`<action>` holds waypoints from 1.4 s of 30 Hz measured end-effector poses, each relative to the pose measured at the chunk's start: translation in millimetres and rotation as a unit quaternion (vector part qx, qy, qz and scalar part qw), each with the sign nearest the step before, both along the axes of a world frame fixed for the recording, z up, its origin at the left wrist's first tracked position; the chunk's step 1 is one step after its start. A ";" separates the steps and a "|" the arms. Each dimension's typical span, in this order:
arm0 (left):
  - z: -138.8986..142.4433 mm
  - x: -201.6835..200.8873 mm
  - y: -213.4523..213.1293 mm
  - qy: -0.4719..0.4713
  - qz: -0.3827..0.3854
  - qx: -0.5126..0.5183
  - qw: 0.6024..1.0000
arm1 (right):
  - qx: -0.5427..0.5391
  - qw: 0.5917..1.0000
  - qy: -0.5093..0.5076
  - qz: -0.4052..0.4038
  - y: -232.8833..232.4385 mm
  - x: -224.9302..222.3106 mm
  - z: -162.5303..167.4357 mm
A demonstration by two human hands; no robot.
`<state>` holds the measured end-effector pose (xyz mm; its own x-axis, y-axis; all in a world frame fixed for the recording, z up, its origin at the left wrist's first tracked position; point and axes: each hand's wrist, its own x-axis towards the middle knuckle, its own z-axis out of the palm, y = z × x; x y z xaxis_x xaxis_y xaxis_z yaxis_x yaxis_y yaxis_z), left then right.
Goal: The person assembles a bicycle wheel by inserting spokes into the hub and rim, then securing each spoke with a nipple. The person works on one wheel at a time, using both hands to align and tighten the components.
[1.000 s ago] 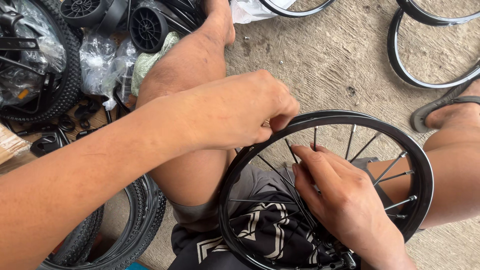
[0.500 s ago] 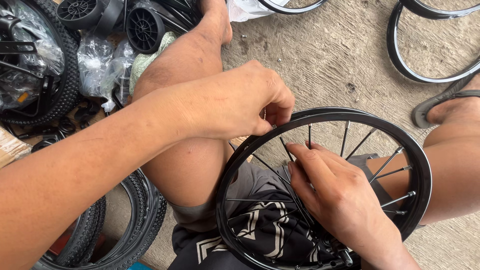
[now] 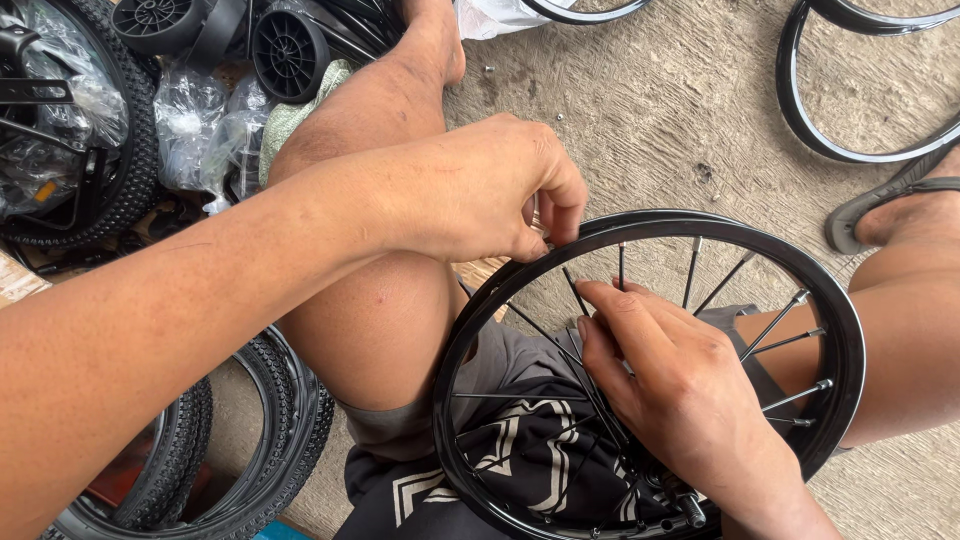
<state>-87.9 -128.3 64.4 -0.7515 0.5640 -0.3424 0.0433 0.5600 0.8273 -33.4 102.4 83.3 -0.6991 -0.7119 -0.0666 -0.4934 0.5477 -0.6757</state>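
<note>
Left hand (image 3: 480, 195) pinches the black wheel rim (image 3: 845, 330), seemingly at 1 spoke (image 3: 575, 292), while right hand (image 3: 680, 390) fingers the spokes.

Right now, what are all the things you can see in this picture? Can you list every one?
Spoked wheel rim: one, black with silver spokes, resting between the person's legs.
Bare rims: at least three, black, on the concrete at the top right, partly cut off.
Knobby tyres: about two, black, lower left on the ground; another at upper left.
Small plastic wheels: two, black, top left.
Clear plastic bags: several, holding parts, upper left.
Sandal: one, dark, on the foot at right.
Shorts: dark with a pale pattern.
Left hand: fingers pinching at the rim's top edge.
Right hand: fingers among the spokes.
</note>
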 end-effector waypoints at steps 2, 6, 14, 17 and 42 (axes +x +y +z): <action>0.8 -0.2 0.6 -0.013 0.004 -0.018 1.000 | 0.003 1.000 -0.002 -0.005 -0.3 0.5 0.2; 5.8 -0.5 1.4 -0.082 0.026 -0.057 0.995 | -0.027 0.999 0.028 0.013 -0.2 -0.4 0.1; 10.7 -0.1 -0.2 -0.048 0.019 -0.045 0.998 | 0.000 1.000 0.004 0.006 0.9 0.0 -0.3; 10.4 0.0 -0.6 -0.056 0.019 -0.041 0.997 | -0.007 1.000 0.009 0.008 0.8 -0.1 -1.1; 8.8 -0.5 1.1 -0.104 0.018 -0.037 0.994 | -0.009 1.000 0.013 0.014 1.9 0.1 -2.0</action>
<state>-88.4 -127.3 73.2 -0.6789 0.5063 -0.5318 -0.1449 0.6177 0.7730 -33.3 104.3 81.4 -0.6806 -0.7318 -0.0348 -0.5260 0.5211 -0.6721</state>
